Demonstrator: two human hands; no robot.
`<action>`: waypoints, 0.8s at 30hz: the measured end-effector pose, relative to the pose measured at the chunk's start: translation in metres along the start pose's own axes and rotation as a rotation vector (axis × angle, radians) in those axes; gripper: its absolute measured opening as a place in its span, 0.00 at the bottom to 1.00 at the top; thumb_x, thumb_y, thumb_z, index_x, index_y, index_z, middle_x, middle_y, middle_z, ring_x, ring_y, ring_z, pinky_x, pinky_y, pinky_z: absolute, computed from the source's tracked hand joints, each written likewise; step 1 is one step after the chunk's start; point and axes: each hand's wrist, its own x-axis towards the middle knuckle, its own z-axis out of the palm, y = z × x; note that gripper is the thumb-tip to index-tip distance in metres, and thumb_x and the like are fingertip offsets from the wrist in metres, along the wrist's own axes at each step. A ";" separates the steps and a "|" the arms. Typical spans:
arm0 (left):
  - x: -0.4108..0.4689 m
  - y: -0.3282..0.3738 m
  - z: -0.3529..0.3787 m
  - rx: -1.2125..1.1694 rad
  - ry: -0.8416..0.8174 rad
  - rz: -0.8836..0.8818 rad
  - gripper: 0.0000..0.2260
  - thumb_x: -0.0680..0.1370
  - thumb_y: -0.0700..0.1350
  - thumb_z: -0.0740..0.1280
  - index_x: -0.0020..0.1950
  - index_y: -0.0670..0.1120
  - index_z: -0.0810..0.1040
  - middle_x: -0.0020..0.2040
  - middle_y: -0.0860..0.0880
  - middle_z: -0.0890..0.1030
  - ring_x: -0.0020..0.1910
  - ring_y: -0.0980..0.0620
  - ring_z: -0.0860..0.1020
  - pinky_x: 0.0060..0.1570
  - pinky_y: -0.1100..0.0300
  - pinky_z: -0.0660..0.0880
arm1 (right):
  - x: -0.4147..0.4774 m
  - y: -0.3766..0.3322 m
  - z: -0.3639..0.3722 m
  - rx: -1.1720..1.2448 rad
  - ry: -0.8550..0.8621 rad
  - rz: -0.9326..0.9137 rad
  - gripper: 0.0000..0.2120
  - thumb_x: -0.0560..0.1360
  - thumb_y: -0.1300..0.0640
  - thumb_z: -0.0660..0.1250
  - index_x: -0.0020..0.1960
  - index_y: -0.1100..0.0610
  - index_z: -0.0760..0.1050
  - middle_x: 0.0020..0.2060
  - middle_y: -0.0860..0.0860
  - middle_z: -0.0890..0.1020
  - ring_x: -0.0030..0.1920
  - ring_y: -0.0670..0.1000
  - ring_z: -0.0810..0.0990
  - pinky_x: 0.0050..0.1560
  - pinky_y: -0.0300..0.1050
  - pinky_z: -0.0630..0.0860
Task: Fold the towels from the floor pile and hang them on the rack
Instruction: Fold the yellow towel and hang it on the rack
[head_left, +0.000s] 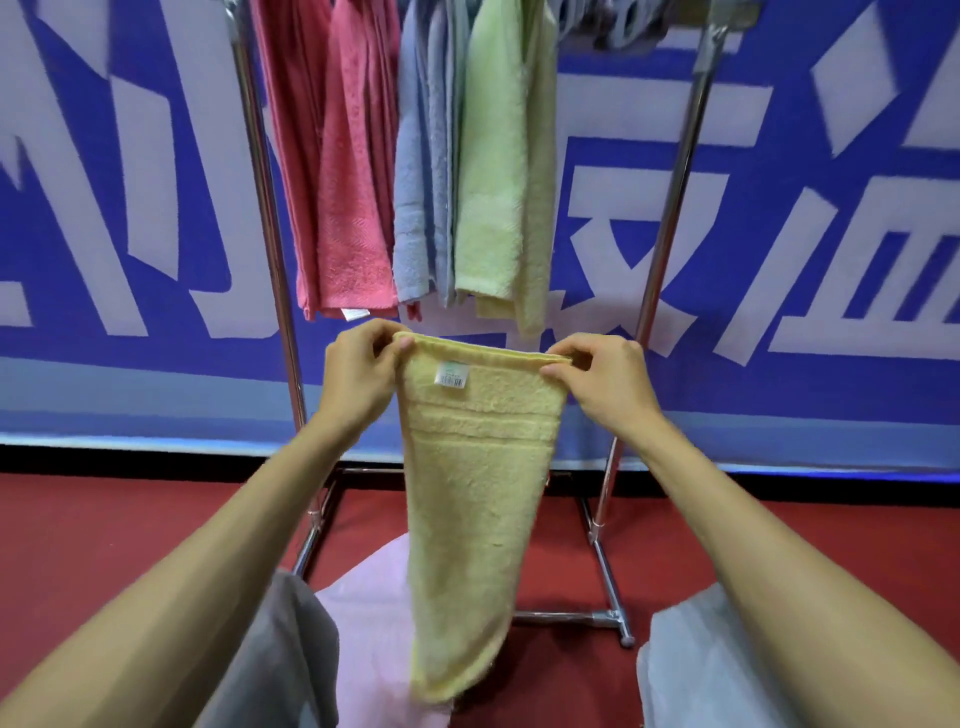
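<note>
Now I am pinching the yellow towel (478, 493) by its top edge, left hand (358, 371) and right hand (597, 379) at either corner; it is hanging before the rack (260, 182), just below the hung towels (488, 182).

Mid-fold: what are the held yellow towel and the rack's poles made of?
Pale yellow towel: probably cotton terry, matte and fuzzy, with ribbed woven bands; fibre uncertain. Shiny upright rack poles: seemingly chromed or polished steel, given bright mirror-like highlights.
</note>
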 end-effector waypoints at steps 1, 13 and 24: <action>0.009 0.009 -0.004 0.004 0.014 0.012 0.05 0.77 0.44 0.66 0.45 0.46 0.82 0.37 0.50 0.81 0.38 0.51 0.78 0.47 0.46 0.79 | 0.009 -0.008 -0.005 -0.027 0.014 -0.030 0.04 0.69 0.54 0.74 0.44 0.51 0.84 0.36 0.48 0.85 0.40 0.48 0.81 0.44 0.42 0.77; 0.089 0.127 -0.040 -0.081 0.199 0.165 0.07 0.78 0.43 0.67 0.50 0.44 0.83 0.45 0.49 0.83 0.44 0.56 0.78 0.45 0.62 0.74 | 0.094 -0.108 -0.078 0.044 0.381 -0.170 0.06 0.75 0.56 0.68 0.47 0.55 0.83 0.40 0.48 0.84 0.45 0.50 0.81 0.48 0.47 0.78; 0.103 0.188 -0.052 -0.278 0.523 0.295 0.05 0.78 0.42 0.66 0.49 0.43 0.81 0.43 0.51 0.81 0.42 0.54 0.77 0.49 0.57 0.76 | 0.122 -0.156 -0.122 0.065 0.485 -0.242 0.06 0.76 0.58 0.66 0.42 0.53 0.80 0.37 0.46 0.80 0.45 0.51 0.79 0.49 0.49 0.77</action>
